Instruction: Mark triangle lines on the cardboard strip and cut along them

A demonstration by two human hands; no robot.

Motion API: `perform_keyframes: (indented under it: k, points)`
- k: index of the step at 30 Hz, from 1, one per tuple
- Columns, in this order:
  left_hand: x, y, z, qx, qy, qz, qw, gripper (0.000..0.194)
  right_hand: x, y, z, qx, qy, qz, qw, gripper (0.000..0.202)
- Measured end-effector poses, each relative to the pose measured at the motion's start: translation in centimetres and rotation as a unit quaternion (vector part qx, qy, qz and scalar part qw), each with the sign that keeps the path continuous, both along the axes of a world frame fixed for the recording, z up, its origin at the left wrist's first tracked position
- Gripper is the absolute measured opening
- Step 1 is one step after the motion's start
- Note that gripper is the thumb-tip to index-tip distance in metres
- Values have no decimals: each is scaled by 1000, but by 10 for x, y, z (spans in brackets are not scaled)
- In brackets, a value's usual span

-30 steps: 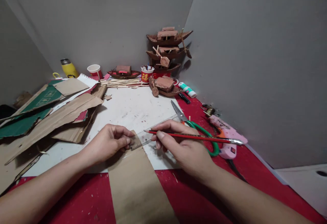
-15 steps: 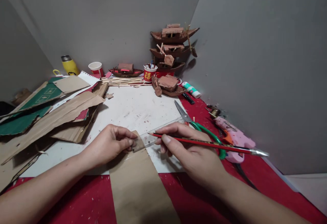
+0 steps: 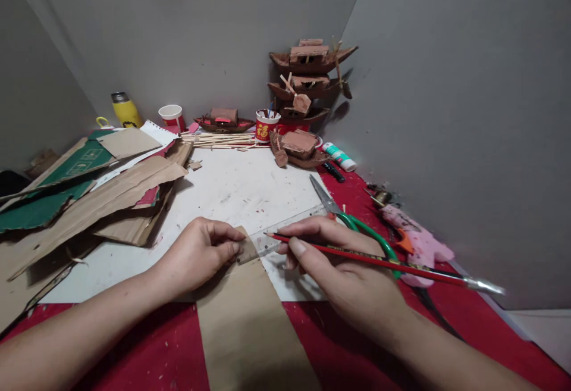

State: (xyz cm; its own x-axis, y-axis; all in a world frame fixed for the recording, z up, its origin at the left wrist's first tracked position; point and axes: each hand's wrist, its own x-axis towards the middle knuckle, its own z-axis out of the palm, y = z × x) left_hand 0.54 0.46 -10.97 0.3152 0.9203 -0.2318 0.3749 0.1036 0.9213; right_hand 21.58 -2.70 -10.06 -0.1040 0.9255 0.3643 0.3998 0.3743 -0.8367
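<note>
A strip of brown cardboard [image 3: 245, 325] runs from the near edge onto a white sheet [image 3: 223, 185]. Across its far end lies a clear ruler [image 3: 256, 248], slanting up to the right. My left hand [image 3: 203, 254] pinches the ruler's left end together with the cardboard. A red and black pencil [image 3: 370, 255] is held in my right hand [image 3: 332, 260], its dark tip pointing left just above the ruler. The fingers of that hand are also near the ruler's right part; whether they touch it is unclear.
Green-handled scissors [image 3: 352, 221] lie beside my right hand, with a pink glue gun [image 3: 419, 242] farther right. Cardboard pieces [image 3: 102, 200] are piled at left. Behind are thin sticks [image 3: 218, 140], brown model boats [image 3: 298, 144], a paper cup [image 3: 266, 128] and a yellow bottle [image 3: 126, 111].
The whole view has shifted slightly, so things appear a little farther right. The pencil's back end has swung slightly down and to the right. Both hands keep their holds.
</note>
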Motion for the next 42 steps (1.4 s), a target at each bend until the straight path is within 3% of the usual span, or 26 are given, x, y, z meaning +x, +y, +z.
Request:
perform_keyframes:
  k: [5,8,16,26,42]
  points:
    - [0,-1,-1,17,1,-1,1000,17,-1,1,1,-2,-6,5,1000,14]
    - [0,0,-3,22,2,-2,1000,17,-2,1,0,-20,-22,43,999,15]
    - [0,1,-4,32,4,-4,999,16,-15,-7,-25,-141,-42,143,979,13]
    - [-4,2,-14,44,-11,-24,999,18,-23,-6,-29,-126,-72,143,979,17]
    - [-5,3,-16,46,-20,-30,998,18,-27,-6,-31,-39,-103,139,984,16]
